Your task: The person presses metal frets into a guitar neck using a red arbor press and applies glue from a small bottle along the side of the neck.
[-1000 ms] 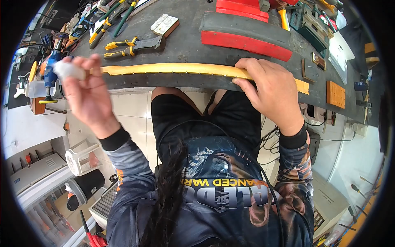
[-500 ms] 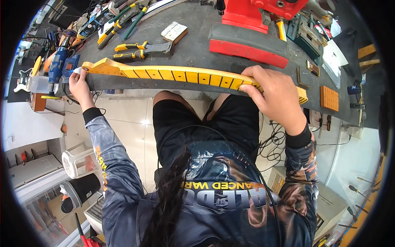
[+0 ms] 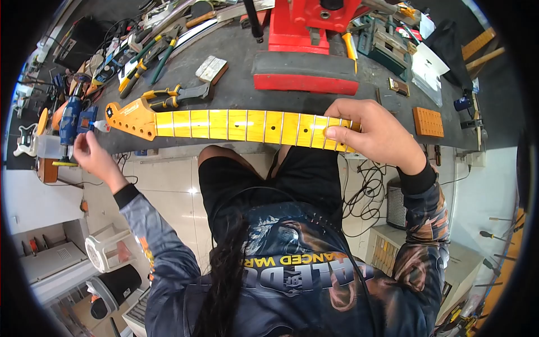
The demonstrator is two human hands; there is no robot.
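Note:
A yellow guitar neck (image 3: 236,124) lies along the front edge of the dark workbench (image 3: 247,67), fretboard up, with its orange headstock (image 3: 132,118) to the left. My right hand (image 3: 373,135) grips the neck's heel end, with my thumb and fingers over the last frets. My left hand (image 3: 92,157) is at the bench's left corner, just below a small white object (image 3: 101,126) that sits beside the headstock tip. I cannot tell whether my fingers hold anything.
A red vise (image 3: 306,28) and a red-and-grey block (image 3: 306,76) stand behind the neck. Yellow-handled pliers (image 3: 168,95), a blue power tool (image 3: 70,121), an orange perforated block (image 3: 428,122) and several hand tools crowd the bench. Cables hang below at the right.
The neck has turned from lying on its edge to fretboard up. My left hand came down from holding a white object up to the bench's left corner. My right hand stays on the heel.

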